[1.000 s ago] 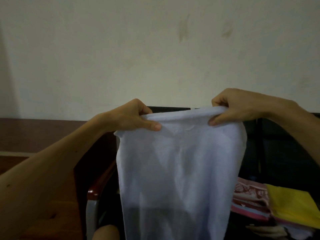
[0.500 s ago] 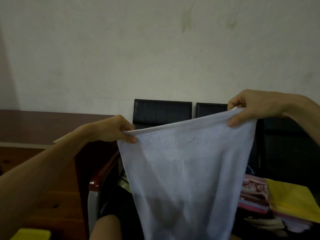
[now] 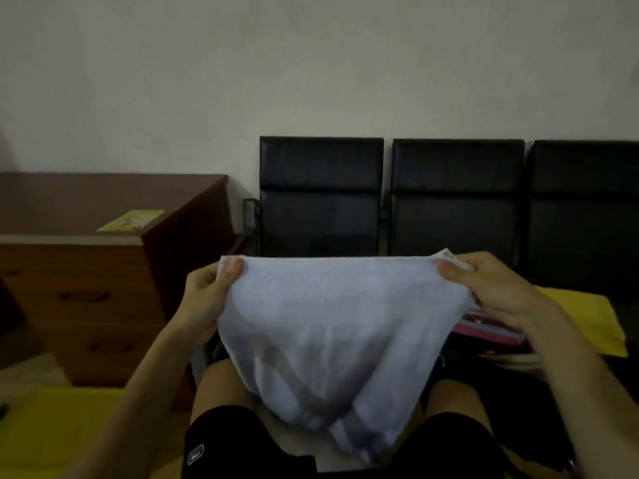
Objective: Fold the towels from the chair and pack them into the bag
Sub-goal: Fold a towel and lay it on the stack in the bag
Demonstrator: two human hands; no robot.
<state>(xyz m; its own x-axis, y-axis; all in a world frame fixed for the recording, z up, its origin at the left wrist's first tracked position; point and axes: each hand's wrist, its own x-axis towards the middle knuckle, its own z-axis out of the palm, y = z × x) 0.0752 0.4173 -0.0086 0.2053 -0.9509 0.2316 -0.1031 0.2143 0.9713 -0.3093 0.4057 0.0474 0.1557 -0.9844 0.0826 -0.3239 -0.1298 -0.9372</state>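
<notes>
The left hand [image 3: 207, 299] and right hand [image 3: 498, 292] each pinch a top corner of the towel [image 3: 332, 333], whose slack middle bunches on the lap [image 3: 221, 437] and may fold crooked.

One head-worn view looks forward and down, close above the person's lap [image 3: 221, 388], facing black chairs [image 3: 456, 202] against the wall [image 3: 311, 63].

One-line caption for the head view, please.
The left hand and right hand pinch the top corners of a white towel, spread before black chairs with a yellow towel stacked at right.
</notes>
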